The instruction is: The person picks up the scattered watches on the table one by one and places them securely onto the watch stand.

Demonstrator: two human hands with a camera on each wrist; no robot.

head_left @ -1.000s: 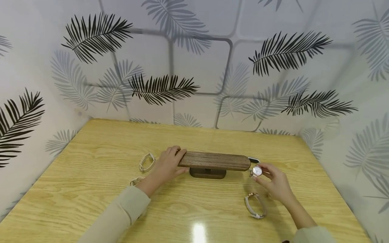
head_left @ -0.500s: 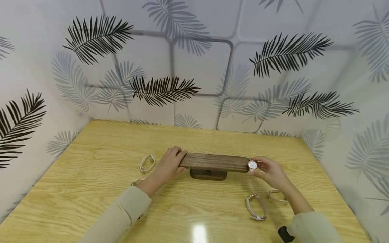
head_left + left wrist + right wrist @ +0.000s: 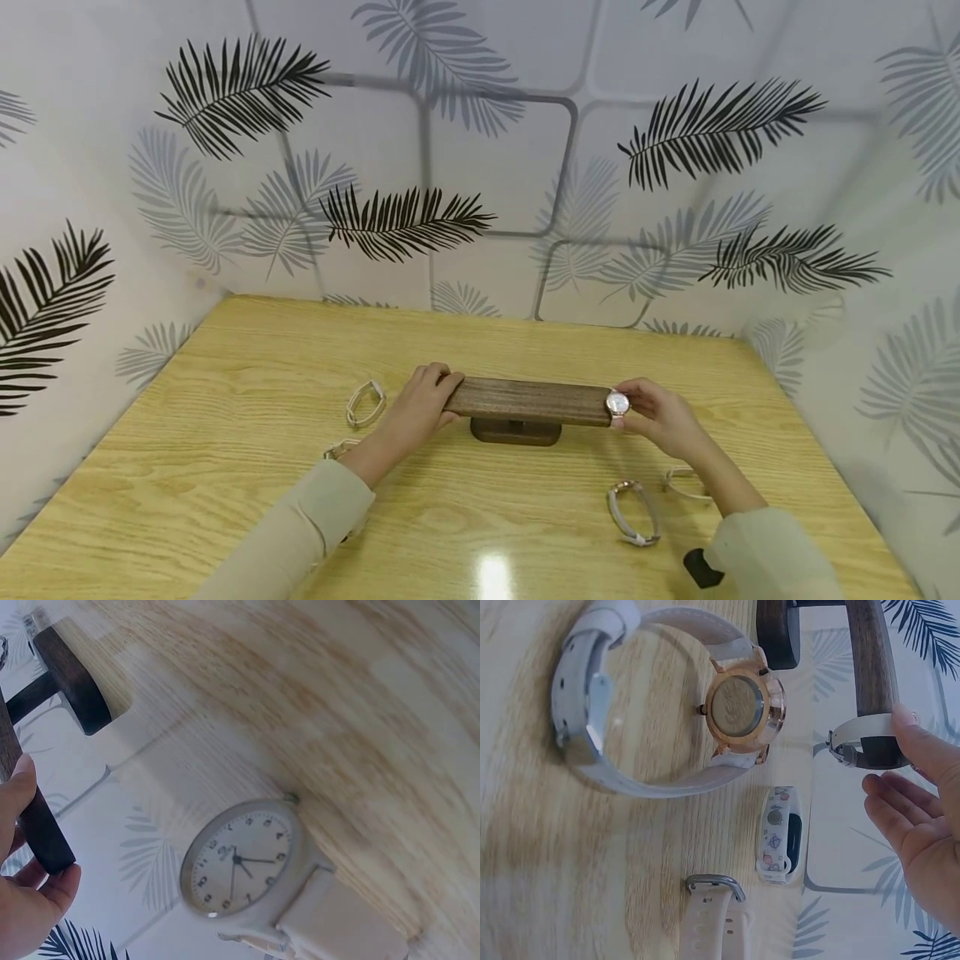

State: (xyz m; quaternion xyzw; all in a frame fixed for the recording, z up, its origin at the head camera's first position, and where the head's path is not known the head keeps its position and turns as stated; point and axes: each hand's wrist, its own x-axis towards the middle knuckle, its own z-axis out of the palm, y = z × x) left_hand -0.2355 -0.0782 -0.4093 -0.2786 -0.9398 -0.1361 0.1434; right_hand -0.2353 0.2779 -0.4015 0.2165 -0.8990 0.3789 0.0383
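Observation:
A dark wooden watch stand [image 3: 528,400] has a long horizontal bar on a short base. My left hand [image 3: 416,404] grips the bar's left end, thumb below and fingers over the top. On its right end sits a wristwatch [image 3: 617,403] with a round white dial; the right wrist view shows its pale strap [image 3: 855,731] looped around the bar. My right hand [image 3: 663,417] pinches this watch by the dial, the thumb on the near side. In the right wrist view the other fingers [image 3: 900,810] extend below the bar, and the dial is mostly hidden.
A rose-gold watch with a whitish strap [image 3: 739,705] lies near the right forearm, by a patterned band [image 3: 774,836] and a pale buckled strap [image 3: 705,922]. A white watch [image 3: 240,859] and a cream band [image 3: 351,408] lie on the left. Patterned wall covering backs the table.
My right hand has moved left and slightly up, bringing the watch from beside the bar onto its right end. My left hand has kept its grip on the bar.

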